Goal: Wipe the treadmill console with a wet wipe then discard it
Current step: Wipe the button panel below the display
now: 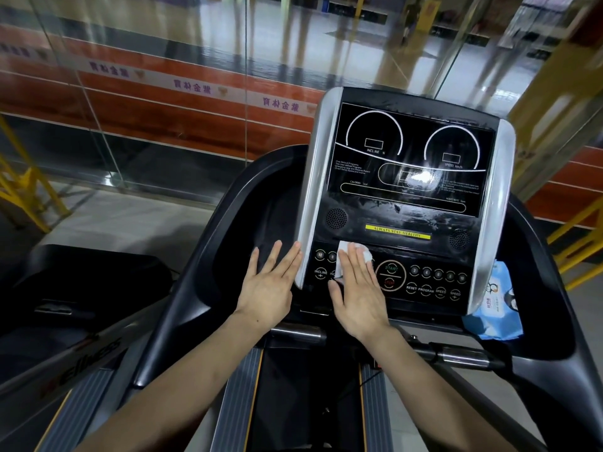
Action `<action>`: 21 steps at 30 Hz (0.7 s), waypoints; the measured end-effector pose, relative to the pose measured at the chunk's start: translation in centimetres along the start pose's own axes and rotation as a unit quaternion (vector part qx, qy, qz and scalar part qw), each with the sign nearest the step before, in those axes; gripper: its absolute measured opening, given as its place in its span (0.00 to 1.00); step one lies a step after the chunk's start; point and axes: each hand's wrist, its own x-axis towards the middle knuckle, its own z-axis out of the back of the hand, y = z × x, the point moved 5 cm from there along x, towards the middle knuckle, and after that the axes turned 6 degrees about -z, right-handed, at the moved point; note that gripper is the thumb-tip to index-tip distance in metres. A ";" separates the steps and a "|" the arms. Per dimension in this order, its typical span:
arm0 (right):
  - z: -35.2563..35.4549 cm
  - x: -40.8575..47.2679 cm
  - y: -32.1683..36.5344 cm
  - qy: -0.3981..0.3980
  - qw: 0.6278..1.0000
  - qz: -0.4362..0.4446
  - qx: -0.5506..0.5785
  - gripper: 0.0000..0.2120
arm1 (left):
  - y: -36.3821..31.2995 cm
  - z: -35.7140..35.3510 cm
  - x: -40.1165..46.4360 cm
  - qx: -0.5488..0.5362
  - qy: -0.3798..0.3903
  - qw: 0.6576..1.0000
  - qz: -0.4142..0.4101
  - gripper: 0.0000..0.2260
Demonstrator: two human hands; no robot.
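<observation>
The treadmill console (404, 203) is a black panel with silver side rails, two dial displays above and a row of buttons below. Its upper surface looks wet and streaky. My right hand (357, 288) lies flat with straight fingers on the lower button area, left of the START/STOP button, pressing a white wet wipe (346, 251) against the panel. Most of the wipe is hidden under the fingers. My left hand (270, 282) is open with spread fingers, by the console's left silver rail over the black side tray; whether it touches is unclear.
A blue pack of wet wipes (492, 308) sits in the tray right of the console. Black handrails (456, 355) run below the console. A second treadmill (81, 288) stands to the left. A glass wall (163, 109) is ahead.
</observation>
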 end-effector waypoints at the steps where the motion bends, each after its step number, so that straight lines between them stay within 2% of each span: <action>1: -0.2 0.0 0.3 0.001 1.000 0.001 0.003 0.32 | 0.1 -0.1 0.0 0.002 0.000 1.000 -0.002 0.36; 10: -1.7 1.7 5.0 0.025 0.996 0.073 -0.053 0.32 | 0.0 -0.3 0.2 -0.039 -0.049 0.998 0.003 0.36; 16: -0.9 1.3 3.8 -0.012 0.994 0.084 -0.065 0.31 | -1.3 -0.5 0.3 -0.041 -0.068 0.997 0.015 0.35; 21: -0.5 0.9 1.4 -0.013 0.997 0.070 -0.042 0.31 | -2.9 -0.6 0.8 -0.030 -0.075 0.996 0.036 0.35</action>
